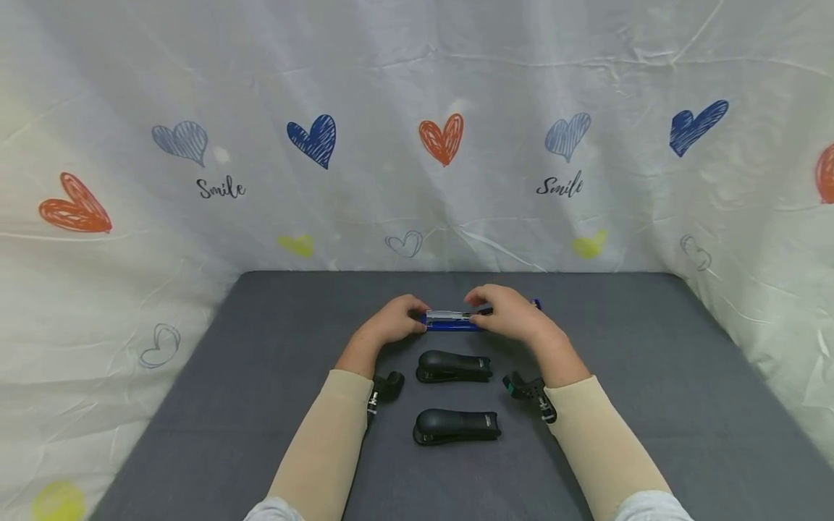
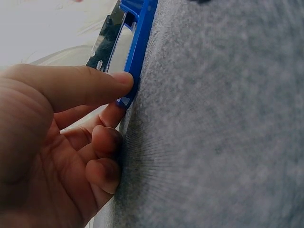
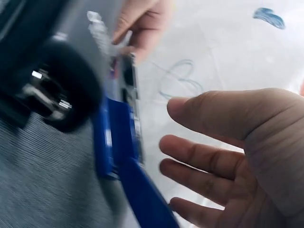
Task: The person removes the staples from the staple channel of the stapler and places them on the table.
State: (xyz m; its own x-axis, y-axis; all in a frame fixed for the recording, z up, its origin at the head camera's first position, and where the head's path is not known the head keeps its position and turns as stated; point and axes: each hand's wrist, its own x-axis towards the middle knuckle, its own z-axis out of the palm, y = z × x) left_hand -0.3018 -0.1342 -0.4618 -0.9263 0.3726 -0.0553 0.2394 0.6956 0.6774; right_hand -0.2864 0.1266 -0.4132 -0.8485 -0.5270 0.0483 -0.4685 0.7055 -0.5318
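Observation:
A blue stapler lies flipped open on the grey table, its metal staple rail facing up. My left hand pinches its left end; in the left wrist view the thumb presses the blue stapler while the other fingers of the left hand curl behind it. My right hand hovers over the stapler's right part. In the right wrist view the right hand has its fingers spread and relaxed, just off the blue stapler, holding nothing.
Two black staplers lie shut between my forearms, one behind the other. One black stapler shows blurred beside the blue one. A white cloth with hearts walls the table's back and sides.

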